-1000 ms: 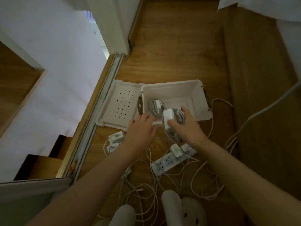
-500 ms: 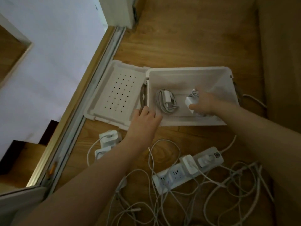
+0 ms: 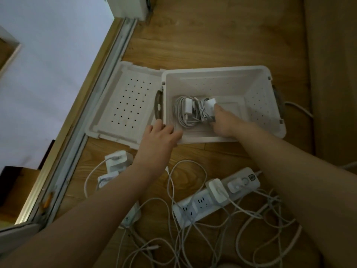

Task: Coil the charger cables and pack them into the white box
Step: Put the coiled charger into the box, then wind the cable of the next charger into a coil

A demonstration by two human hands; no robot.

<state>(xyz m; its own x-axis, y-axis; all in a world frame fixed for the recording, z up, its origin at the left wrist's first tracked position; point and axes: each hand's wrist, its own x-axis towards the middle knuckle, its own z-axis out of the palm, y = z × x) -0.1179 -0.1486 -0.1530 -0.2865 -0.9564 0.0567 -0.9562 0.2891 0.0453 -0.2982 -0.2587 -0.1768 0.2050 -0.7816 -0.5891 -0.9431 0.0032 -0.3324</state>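
The white box (image 3: 257, 105) stands open on the wooden floor, its perforated lid (image 3: 127, 105) folded out to the left. One coiled charger (image 3: 186, 111) lies on the box floor. My right hand (image 3: 225, 120) reaches inside and grips a second coiled charger (image 3: 207, 110), set down right beside the first. My left hand (image 3: 160, 139) rests on the box's near left corner, fingers curled over the rim. Loose white cables (image 3: 193, 238) sprawl on the floor in front.
A white power strip (image 3: 193, 207) with two adapters plugged in lies among the tangled cables. Two more white chargers (image 3: 117, 159) sit left of my left forearm. A sliding-door track (image 3: 81, 128) runs diagonally on the left. A wooden wall panel stands at the right.
My right hand carried the coiled charger from above the rim down into the box and slid it left against the first coil. The left hand stayed on the box corner.
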